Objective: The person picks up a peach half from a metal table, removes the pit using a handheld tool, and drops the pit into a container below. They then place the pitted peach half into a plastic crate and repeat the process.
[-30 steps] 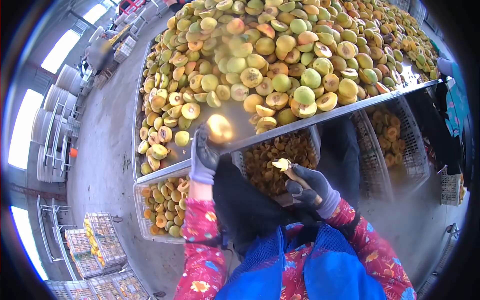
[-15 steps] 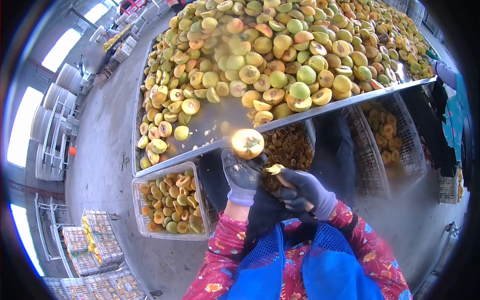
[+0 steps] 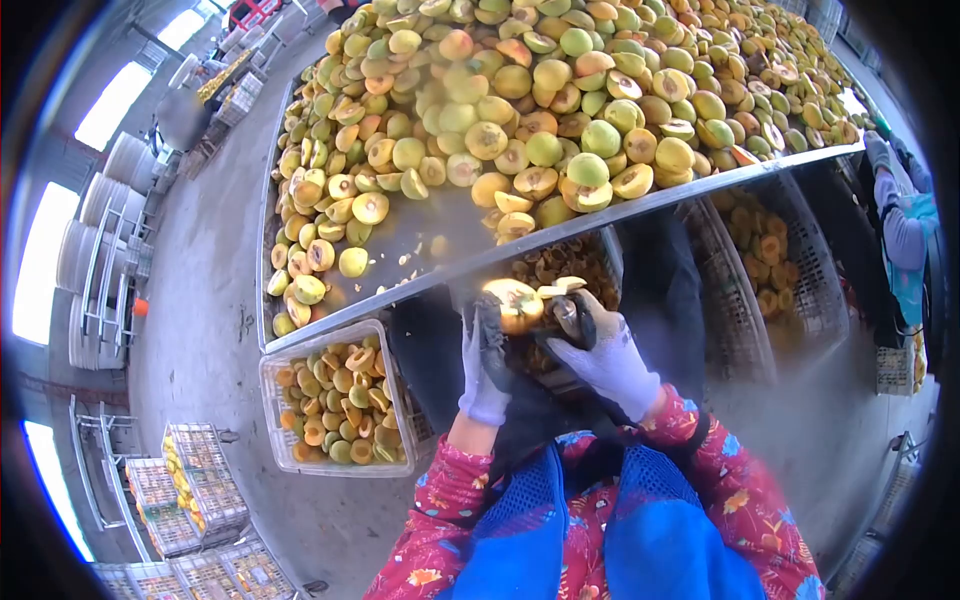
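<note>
My left hand [image 3: 487, 350], in a dark-palmed grey glove, holds a halved yellow fruit [image 3: 514, 306] just below the table's front edge. My right hand [image 3: 590, 335], gloved alike, is closed on a small tool, mostly hidden by the fingers. At its tip a pale yellow piece [image 3: 560, 287] touches or nearly touches the fruit's right side. Beyond both hands, a large heap of halved fruit [image 3: 545, 150] covers much of the metal table [image 3: 420, 235]. Beneath the hands, a container of brown pits and scraps [image 3: 565, 262] is partly visible.
A clear crate [image 3: 395, 440] of fruit halves stands at lower left. Another crate [image 3: 840, 305] with halves is under the table at right. At the far right is a co-worker's sleeve [image 3: 905, 240]. Stacked crates [image 3: 205, 470] stand on the floor at left.
My right hand has turned and moved up to the fruit, bringing the pale piece beside it. My left hand has turned, tilting the fruit. The view has shifted slightly.
</note>
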### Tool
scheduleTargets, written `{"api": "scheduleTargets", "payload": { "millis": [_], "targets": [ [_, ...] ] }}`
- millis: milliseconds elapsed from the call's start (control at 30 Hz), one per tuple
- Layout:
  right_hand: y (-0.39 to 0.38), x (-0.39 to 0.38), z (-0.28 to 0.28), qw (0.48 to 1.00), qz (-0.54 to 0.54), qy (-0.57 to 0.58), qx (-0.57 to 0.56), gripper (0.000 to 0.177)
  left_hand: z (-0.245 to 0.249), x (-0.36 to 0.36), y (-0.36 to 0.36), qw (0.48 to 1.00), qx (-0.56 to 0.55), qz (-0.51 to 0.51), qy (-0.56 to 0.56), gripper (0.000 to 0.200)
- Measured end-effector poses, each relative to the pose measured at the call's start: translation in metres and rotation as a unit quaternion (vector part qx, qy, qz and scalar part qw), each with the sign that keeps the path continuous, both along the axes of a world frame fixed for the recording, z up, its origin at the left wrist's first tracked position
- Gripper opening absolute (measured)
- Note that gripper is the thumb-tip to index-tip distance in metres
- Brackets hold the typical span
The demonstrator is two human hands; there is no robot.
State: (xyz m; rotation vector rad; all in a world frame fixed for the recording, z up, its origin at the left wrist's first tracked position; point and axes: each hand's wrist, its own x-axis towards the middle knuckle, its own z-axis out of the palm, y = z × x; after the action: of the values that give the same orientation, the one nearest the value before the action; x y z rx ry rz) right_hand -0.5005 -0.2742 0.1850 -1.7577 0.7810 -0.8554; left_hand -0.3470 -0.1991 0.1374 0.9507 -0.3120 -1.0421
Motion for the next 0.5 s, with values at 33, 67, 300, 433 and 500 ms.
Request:
{"api": "scheduleTargets", "payload": {
  "millis": [33, 67, 300, 433, 500],
  "targets": [
    [-0.005, 0.002, 0.000, 0.999, 0.029, 0.026, -0.018, 0.043, -0.009, -0.004, 0.001, 1.000, -0.017, 0.009, -0.022, 0.035],
    [-0.009, 0.004, -0.001, 0.996, 0.060, 0.053, -0.035, 0.041, -0.011, -0.007, 0.003, 0.999, -0.005, 0.005, -0.045, 0.034],
    [-0.011, 0.010, -0.020, 0.989, 0.075, 0.123, -0.026, 0.030, -0.014, -0.017, 0.029, 0.992, 0.098, -0.055, -0.064, 0.034],
    [-0.040, 0.006, -0.033, 0.942, 0.078, 0.059, 0.321, 0.032, -0.008, -0.016, 0.041, 0.996, 0.066, -0.063, 0.004, 0.043],
    [-0.050, -0.002, -0.065, 0.971, 0.117, 0.141, 0.155, 0.038, 0.005, -0.007, 0.039, 0.996, 0.013, -0.085, 0.029, 0.044]
  ]
}}
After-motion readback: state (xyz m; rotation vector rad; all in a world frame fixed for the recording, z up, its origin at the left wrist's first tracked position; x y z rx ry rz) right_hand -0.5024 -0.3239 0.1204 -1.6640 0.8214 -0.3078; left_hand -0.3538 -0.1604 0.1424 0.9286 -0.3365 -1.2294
